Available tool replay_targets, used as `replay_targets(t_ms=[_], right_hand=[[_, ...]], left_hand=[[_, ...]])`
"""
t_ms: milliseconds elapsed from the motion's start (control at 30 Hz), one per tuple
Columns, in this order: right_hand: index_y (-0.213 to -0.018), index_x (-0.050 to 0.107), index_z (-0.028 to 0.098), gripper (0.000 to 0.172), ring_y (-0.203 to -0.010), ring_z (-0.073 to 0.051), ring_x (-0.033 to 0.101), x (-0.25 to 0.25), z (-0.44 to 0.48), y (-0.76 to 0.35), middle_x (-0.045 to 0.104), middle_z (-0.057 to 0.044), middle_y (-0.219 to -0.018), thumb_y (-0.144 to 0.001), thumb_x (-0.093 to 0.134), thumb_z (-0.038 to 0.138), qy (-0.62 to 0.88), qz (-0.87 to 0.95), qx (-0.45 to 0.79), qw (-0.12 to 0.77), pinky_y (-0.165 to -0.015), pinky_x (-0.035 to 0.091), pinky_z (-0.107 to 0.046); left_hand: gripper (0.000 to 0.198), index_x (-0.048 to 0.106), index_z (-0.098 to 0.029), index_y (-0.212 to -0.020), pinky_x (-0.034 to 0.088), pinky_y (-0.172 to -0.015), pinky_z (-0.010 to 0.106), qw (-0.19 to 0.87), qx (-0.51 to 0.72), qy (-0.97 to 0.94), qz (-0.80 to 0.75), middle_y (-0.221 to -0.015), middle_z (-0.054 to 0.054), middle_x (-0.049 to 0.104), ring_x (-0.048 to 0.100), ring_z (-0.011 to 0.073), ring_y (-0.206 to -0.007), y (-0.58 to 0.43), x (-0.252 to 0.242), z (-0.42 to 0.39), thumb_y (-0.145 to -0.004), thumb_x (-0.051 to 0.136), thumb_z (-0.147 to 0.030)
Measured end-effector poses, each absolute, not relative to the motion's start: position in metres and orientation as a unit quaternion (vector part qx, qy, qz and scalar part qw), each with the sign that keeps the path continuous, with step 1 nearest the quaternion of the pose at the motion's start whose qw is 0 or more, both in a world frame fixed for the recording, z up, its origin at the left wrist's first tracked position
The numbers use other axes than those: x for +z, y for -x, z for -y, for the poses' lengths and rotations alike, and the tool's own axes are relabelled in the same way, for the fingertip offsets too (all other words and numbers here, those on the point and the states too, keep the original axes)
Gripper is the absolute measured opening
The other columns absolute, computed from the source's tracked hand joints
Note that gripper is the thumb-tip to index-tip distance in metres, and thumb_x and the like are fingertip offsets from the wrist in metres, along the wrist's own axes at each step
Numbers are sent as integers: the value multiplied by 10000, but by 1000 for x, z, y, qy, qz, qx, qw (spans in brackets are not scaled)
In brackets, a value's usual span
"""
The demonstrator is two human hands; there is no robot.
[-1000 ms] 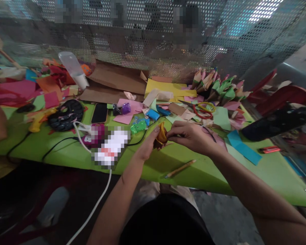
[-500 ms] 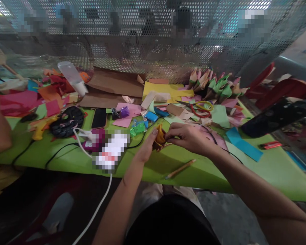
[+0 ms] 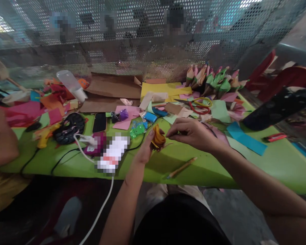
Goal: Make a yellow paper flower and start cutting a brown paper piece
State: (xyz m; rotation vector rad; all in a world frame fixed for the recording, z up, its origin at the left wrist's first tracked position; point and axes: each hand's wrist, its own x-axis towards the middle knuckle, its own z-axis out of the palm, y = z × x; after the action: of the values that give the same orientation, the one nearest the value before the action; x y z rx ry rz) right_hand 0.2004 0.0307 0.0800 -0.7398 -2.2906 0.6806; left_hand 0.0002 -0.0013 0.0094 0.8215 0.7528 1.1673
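My left hand [image 3: 145,149] is closed around a small rolled piece of orange and yellow paper [image 3: 158,137], held just above the green table [image 3: 66,160]. My right hand [image 3: 193,133] hovers just to the right of the roll, its fingers pinched together close to the paper's edge. What the fingertips pinch is too small to make out. A pencil [image 3: 182,167] lies on the table below my right wrist.
Scissors [image 3: 200,106] with red and yellow handles, a phone [image 3: 99,122], a black round tray [image 3: 68,124], a white bottle [image 3: 71,84], brown card [image 3: 112,90], coloured paper scraps and a bunch of folded paper flowers [image 3: 211,83] crowd the back. Cables cross the left. Another person's arm [image 3: 1,139] is at far left.
My right hand has drawn slightly away from the paper roll, which now shows more fully in my left hand. The view has tipped down a little.
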Motion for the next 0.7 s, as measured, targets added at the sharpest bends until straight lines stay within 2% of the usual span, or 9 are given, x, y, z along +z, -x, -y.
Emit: replay_targets(t_ms=[133, 300, 700], right_hand=[[-959, 789, 205, 120, -770, -148, 658, 78, -29, -200, 696, -43, -879, -939, 672, 218, 273, 880, 241, 306, -715, 490, -247], [-973, 784, 209, 140, -780, -149, 661, 73, -29, -198, 694, -47, -897, -950, 646, 205, 266, 888, 218, 306, -718, 481, -244], [-943, 759, 201, 107, -817, -176, 682, 66, -25, -195, 714, -62, -943, -932, 655, 176, 295, 891, 183, 292, -716, 465, -263]], left_hand=[[383, 680, -172, -950, 391, -484, 246, 698, 530, -336, -345, -781, 39, 681, 617, 153, -609, -1, 12, 1, -911, 627, -549], [417, 663, -170, -931, 370, -453, 235, 699, 533, -341, -332, -732, 5, 653, 545, 115, -534, -1, 14, 1, -860, 686, -580], [390, 663, -170, -939, 391, -455, 233, 695, 532, -336, -348, -719, -5, 638, 546, 114, -543, -1, 15, 2, -896, 657, -558]])
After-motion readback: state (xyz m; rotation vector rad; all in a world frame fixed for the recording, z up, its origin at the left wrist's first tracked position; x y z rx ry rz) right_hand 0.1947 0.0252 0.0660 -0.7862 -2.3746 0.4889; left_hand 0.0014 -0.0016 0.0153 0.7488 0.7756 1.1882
